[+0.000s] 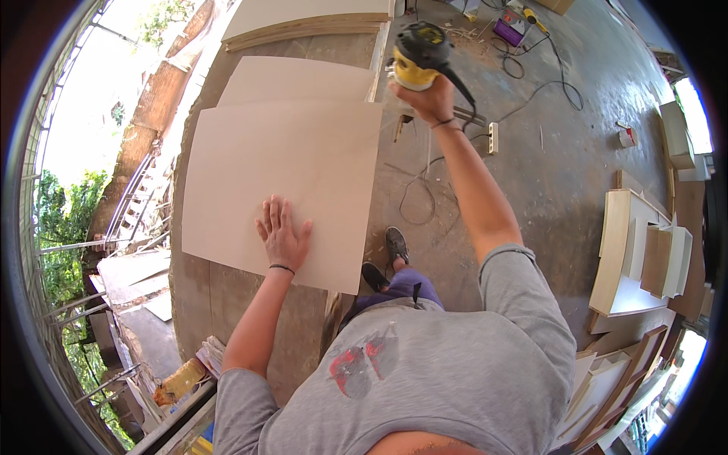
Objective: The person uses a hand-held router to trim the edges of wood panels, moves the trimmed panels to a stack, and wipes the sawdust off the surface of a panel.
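My left hand (284,239) lies flat on a large pale board (284,155), its fingers spread near the edge closest to me. My right arm reaches far forward, and my right hand (432,100) is wrapped round a yellow-and-black corded power tool (421,54) that looks like a trim router. The tool stands upright beyond the board's far right corner. From here I cannot tell whether its base touches anything. Its black cord hangs down past my wrist. A second pale board (296,78) shows from under the far edge of the first.
More boards (307,29) lie farther ahead. A white power strip (494,139) and loose cables (432,201) are on the concrete floor to the right. A purple box (509,29) and a small bucket (627,137) stand farther off. White cabinet pieces (633,254) are at the far right.
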Demonstrator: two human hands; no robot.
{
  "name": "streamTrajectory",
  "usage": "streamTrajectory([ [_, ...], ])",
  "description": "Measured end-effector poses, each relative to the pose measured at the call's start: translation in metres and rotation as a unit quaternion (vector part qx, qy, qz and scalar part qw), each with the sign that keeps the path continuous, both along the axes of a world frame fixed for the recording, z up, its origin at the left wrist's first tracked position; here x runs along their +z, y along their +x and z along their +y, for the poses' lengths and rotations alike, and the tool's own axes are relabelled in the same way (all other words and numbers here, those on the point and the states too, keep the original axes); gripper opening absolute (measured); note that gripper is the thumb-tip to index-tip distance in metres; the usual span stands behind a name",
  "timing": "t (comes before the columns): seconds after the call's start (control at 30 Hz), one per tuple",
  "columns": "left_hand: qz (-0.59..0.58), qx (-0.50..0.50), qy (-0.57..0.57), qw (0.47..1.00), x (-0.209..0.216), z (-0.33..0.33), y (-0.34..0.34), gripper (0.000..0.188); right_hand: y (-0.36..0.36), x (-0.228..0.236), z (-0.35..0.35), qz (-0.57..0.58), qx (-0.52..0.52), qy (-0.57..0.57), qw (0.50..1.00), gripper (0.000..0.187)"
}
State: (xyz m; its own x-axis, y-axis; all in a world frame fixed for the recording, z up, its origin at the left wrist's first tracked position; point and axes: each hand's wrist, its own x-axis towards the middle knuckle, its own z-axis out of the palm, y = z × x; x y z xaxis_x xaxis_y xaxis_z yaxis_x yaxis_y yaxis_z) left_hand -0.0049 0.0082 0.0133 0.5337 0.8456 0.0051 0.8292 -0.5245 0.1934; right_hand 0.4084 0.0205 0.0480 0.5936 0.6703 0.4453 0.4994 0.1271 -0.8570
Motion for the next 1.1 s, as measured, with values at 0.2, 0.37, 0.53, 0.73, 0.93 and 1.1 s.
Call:
streamTrajectory([
  [0.2,-0.02,-0.002,0.014,1.0,-0.003,0.002,0.034,0.074,-0.043,0.02,-0.082,-0.04,0.027,0.005,0.999,0.042],
  [0.37,-0.02,-0.072,-0.056,0.996,0.025,-0.03,0.112,0.078,-0.081,0.012,-0.15,-0.028,-0.002,-0.016,0.999,0.039],
  [0.53,-0.063,-0.106,-0.031,0.992,0.002,-0.052,0.117,0.068,-0.093,0.007,-0.191,0.087,-0.032,0.099,0.991,0.058],
  [0.73,-0.113,-0.128,-0.082,0.982,0.015,-0.122,0.04,0.059,-0.107,0.022,-0.215,0.08,-0.064,0.083,0.991,0.059],
  [0.93,-0.112,-0.134,-0.079,0.981,0.012,-0.167,-0.014,0.05,-0.116,0.015,-0.227,0.017,-0.021,0.006,1.0,0.076],
  [1.1,-0.149,-0.107,-0.063,0.981,0.02,-0.173,-0.026,0.05,-0.139,0.023,-0.233,-0.009,-0.009,0.024,1.0,0.058],
])
